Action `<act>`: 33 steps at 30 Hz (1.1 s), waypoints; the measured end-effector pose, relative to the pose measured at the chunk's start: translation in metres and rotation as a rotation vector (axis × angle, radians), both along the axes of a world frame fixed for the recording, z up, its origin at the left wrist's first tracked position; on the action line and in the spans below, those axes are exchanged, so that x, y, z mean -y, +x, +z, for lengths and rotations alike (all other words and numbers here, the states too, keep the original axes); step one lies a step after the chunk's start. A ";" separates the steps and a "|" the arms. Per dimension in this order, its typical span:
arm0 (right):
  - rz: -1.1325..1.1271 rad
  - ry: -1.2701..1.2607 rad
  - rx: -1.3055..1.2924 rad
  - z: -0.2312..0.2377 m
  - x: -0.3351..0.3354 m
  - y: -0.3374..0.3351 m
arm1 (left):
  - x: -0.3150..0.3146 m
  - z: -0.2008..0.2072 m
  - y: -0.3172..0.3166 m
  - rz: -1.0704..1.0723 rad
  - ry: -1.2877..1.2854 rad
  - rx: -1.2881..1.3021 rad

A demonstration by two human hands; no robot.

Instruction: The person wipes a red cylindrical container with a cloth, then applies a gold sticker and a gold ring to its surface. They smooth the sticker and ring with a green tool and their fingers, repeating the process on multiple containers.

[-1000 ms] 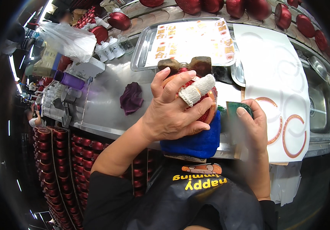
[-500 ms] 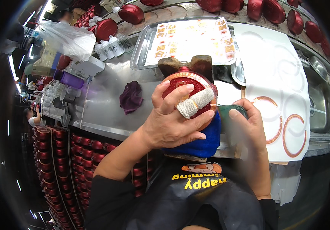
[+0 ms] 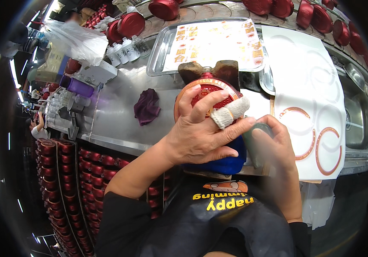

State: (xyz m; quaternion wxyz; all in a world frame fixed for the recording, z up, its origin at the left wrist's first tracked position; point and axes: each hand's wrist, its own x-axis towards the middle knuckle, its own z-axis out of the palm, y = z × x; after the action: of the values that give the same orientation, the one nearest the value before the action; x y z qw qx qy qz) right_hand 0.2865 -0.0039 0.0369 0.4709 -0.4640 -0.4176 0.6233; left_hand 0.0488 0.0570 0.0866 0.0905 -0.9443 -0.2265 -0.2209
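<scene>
A round, flat red bottle lies between brown worn supports, its neck pointing away from me. An orange-gold printed strip curves along its far rim. My left hand spreads over the bottle's face, fingers apart and stretched; a white knitted sleeve covers one finger. The thumb and forefinger reach to the near right edge. There my right hand pinches a flat dark green scraper-like piece, partly blurred, close beside the bottle. A blue cloth sits under the bottle's near side.
A metal tray with a printed sheet stands beyond the bottle. White paper with orange-gold arc strips lies at right, beside a sink. A purple cloth lies left. Red bottles line the far conveyor.
My left hand has shifted slightly right across the bottle, its forefinger now by the green piece. That piece has turned more upright. The red bottles on the far conveyor have moved right.
</scene>
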 end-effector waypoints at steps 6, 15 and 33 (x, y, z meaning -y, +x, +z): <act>-0.117 -0.038 -0.041 -0.007 0.007 0.010 | 0.012 -0.005 -0.005 -0.029 0.086 -0.085; -0.144 0.099 0.006 0.005 0.001 0.006 | 0.039 -0.014 -0.023 -0.066 0.037 0.028; -0.025 0.084 0.050 -0.006 0.006 -0.004 | 0.043 -0.015 0.004 0.395 -0.216 0.179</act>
State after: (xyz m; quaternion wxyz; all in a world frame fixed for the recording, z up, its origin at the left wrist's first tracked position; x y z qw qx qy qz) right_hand 0.2823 -0.0100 0.0313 0.4871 -0.4644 -0.4495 0.5873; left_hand 0.0529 0.0136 0.0717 0.0097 -0.8625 -0.4362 -0.2564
